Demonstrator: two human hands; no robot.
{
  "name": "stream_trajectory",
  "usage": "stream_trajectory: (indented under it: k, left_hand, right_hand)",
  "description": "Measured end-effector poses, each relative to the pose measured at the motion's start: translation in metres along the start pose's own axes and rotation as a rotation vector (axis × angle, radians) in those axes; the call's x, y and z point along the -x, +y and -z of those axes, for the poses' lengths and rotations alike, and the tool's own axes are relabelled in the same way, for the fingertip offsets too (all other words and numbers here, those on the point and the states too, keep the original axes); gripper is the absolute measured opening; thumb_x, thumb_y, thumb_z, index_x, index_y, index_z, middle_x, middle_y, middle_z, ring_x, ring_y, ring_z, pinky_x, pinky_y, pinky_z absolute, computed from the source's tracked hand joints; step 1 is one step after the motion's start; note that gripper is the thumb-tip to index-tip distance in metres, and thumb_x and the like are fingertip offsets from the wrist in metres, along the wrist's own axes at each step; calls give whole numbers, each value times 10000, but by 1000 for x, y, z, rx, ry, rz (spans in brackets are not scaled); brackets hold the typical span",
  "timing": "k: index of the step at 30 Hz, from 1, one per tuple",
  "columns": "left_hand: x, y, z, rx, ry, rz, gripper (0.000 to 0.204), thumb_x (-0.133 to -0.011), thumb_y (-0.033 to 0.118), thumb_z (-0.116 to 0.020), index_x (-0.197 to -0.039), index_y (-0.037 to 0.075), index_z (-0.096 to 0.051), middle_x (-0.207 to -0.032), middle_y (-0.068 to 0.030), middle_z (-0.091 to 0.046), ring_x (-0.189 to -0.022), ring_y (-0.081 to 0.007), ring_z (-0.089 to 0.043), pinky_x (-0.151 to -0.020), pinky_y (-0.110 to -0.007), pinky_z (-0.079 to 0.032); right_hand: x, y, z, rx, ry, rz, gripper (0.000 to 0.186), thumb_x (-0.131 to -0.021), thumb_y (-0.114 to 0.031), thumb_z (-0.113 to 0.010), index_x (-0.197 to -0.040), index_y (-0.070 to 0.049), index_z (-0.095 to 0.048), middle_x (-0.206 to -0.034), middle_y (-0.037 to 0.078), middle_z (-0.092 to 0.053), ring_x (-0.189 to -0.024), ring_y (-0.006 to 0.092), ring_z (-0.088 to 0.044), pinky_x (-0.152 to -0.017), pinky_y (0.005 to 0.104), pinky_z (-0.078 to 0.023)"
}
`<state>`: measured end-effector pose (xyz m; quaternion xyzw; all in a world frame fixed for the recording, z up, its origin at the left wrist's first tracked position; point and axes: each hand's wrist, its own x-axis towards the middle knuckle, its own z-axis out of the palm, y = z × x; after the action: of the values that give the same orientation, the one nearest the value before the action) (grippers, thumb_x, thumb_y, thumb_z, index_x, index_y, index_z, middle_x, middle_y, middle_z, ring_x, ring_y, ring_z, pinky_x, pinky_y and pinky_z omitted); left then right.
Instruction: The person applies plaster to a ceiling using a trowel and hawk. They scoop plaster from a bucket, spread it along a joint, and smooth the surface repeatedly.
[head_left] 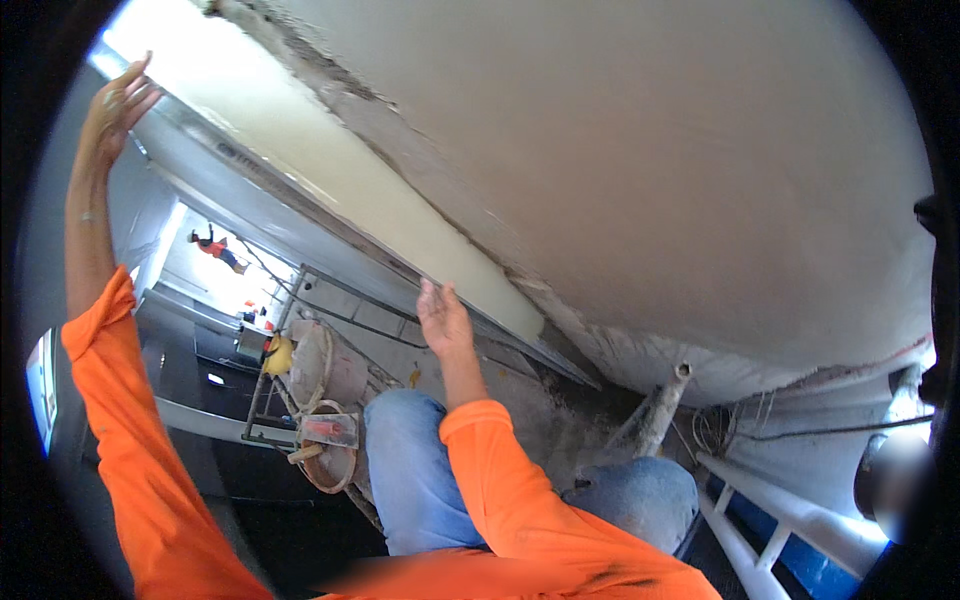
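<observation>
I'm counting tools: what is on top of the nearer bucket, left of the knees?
A flat tool with a reddish handle lies across the bucket. What is directly beneath it is covered.

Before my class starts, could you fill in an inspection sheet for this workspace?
Surface: plastered surface, mostly smooth, with a ragged edge beside a pale strip.
Job's things: long metal straightedge, running diagonally along the strip.
Clutter: stained pale bucket, second bucket beside it.
Hands: left hand at the straightedge's upper-left end; right hand farther along it; both open.
Cables: dark cable at right.
Surroundings: distant person; white railing.
</observation>
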<state>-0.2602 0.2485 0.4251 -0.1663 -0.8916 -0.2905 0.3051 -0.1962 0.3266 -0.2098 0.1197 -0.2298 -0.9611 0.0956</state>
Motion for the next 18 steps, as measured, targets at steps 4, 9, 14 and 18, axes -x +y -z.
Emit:
stream_trajectory:
  k: [4, 9, 14, 18]
  left_hand:
    - [-7, -3, 7, 25, 4, -10, 775, -978, 502, -674, -1552, 31, -452, -1642, -248, -340, -1502, -372, -384, -1183, -403, -455]
    - [-24, -13, 13, -12, 56, 58, 797, -955, 523, -703, -1549, 47, -467, -1660, -246, -304, -1490, -344, -409, -1169, -368, -466]
    - [-28, -18, 12, -73, 95, -10, 764, -965, 553, -673, -1539, 80, -496, -1622, -276, -360, -1451, -341, -471, -1166, -370, -467]
    - [-15, -13, 5, -86, 126, -45, 749, -968, 548, -668, -1535, 88, -504, -1615, -270, -379, -1443, -337, -485, -1164, -372, -469]
  right_hand:
    - [4, -1, -11, -95, 77, 16, 242, -1014, -196, -700, -1154, -37, -582, -1205, 206, -667, -1025, 250, -690, -858, 341, -627]
    - [5, 1, -20, -40, 67, 69, 256, -1025, -172, -680, -1193, -7, -579, -1197, 200, -664, -1066, 264, -692, -902, 353, -634]
    - [2, 1, -23, -22, 94, 89, 271, -1031, -161, -667, -1221, 10, -576, -1192, 201, -662, -1097, 291, -690, -931, 376, -637]
    - [0, 2, -23, -29, 109, 102, 275, -1028, -158, -671, -1217, 16, -574, -1194, 205, -656, -1097, 299, -689, -938, 379, -636]
